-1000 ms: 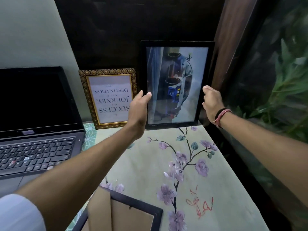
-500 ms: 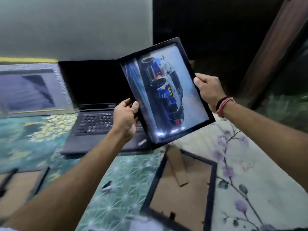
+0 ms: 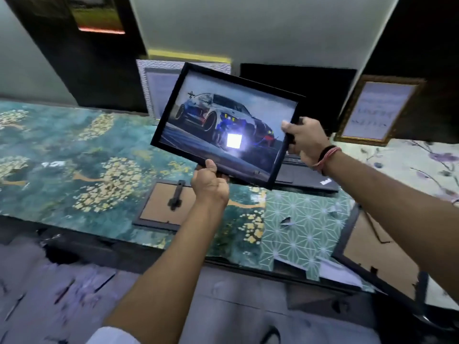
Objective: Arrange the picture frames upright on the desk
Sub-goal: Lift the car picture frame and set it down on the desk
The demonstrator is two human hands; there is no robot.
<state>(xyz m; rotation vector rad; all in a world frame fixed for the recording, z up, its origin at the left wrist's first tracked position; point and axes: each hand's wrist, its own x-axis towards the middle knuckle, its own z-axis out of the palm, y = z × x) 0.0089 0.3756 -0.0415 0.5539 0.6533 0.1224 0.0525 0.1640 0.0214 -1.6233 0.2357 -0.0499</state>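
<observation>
A black-framed car picture [image 3: 223, 125] hangs in the air over the desk, landscape way up and tilted. My left hand [image 3: 210, 186] grips its lower edge; my right hand [image 3: 304, 141] grips its right edge. A silver-framed picture [image 3: 159, 88] stands upright against the wall behind it. A gold-framed text picture [image 3: 377, 110] stands upright at the back right. Two frames lie face down: a small one [image 3: 161, 207] below the held picture, and a larger one [image 3: 377, 254] at the desk's right front edge.
An open black laptop [image 3: 310, 175] sits behind the held frame, partly hidden by it. The desk [image 3: 62, 157] has a teal and gold patterned cover on the left and a floral cover [image 3: 409, 162] on the right. Torn paper [image 3: 288, 220] lies near the front edge.
The car picture left its upright spot by the gold frame, swung leftward over the laptop, and turned from portrait to landscape. My left hand shifted from its side to its lower edge.
</observation>
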